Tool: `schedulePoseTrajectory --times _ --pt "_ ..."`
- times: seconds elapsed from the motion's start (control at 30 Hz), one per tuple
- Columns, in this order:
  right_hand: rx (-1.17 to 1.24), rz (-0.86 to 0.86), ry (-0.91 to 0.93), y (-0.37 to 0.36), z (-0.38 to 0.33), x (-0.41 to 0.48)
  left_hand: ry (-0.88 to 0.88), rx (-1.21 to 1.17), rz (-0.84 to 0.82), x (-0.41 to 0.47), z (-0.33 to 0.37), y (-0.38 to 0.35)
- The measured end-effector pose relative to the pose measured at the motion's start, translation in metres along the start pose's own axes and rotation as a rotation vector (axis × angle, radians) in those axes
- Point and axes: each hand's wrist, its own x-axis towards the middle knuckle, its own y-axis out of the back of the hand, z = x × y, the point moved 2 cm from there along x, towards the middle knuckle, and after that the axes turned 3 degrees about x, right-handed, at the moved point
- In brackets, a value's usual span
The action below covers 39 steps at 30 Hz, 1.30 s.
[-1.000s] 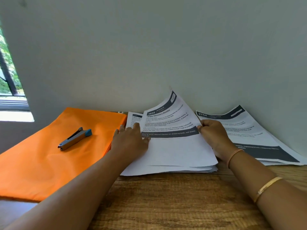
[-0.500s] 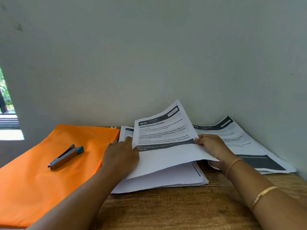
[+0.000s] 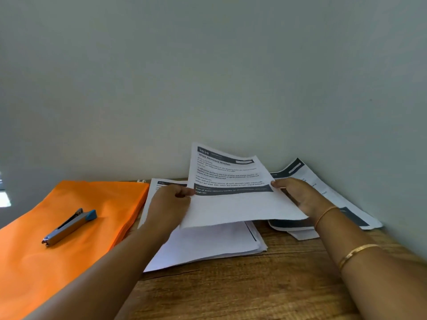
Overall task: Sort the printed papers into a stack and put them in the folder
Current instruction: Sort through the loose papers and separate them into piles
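**Both hands hold one sheet over the stack**

L hand (image 3: 169,204) pinches the left edge of a sheet (image 3: 231,204), thumb on the printed face beside the dark band; its other fingers are under the paper, out of sight. R hand (image 3: 298,195) pinches the right edge the same way, thumb on top & fingers beneath. The sheet is printed side up, titled "Wipe Skincare Bottles". It is tilted, w/ the far end raised toward the wall (image 3: 208,77) and the near edge apart from what lies below.

Stack (image 3: 208,245) lies flat on the table (image 3: 231,292) under the sheet, showing at its 6 o'clock, edges a bit fanned. A second pile (image 3: 323,188) sits at 3 o'clock of the stack, partly behind the R wrist, far end curling up the wall.

Folder (image 3: 111,199), orange, lies flat at 9 o'clock of the stack, just beside it; can't tell if they touch. A stapler (image 3: 69,227) lies on the folder, blue end pointing to approx. 2 o'clock. Two bangles (image 3: 358,252) on the R forearm.
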Motion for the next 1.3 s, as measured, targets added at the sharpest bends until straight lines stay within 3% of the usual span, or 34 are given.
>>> schedulePoseTrajectory --times 0.07,0.13,0.3,0.6,0.7,0.9,1.03,1.2,1.3 --pt "0.031 -0.111 -0.047 0.008 -0.003 -0.005 0.009 -0.012 0.024 0.001 0.005 -0.011" --pt "-0.123 -0.151 -0.028 0.019 -0.008 -0.004 -0.006 -0.013 0.016 0.003 0.012 -0.022" --pt "-0.751 0.122 0.152 0.041 -0.012 0.007 0.019 -0.033 -0.173 0.007 0.034 -0.063" --pt "-1.139 0.515 0.082 0.071 0.011 0.013 -0.143 0.268 -0.348 0.007 0.072 -0.128" --pt "-1.238 0.566 0.086 0.069 0.011 0.015 -0.226 0.348 -0.381 0.004 0.079 -0.138" --pt "-1.350 0.487 0.328 0.033 0.006 0.014 -0.350 0.426 -0.260 0.003 0.078 -0.130" --pt "-1.273 0.427 0.502 0.007 0.001 0.003 -0.396 0.487 -0.149 0.004 0.062 -0.096" --pt "-1.052 0.195 0.760 -0.047 0.002 -0.018 -0.252 0.625 -0.003 0.014 0.017 -0.040" --pt "-1.099 0.027 0.783 -0.074 0.011 -0.028 -0.138 0.745 -0.008 0.015 -0.013 -0.012"
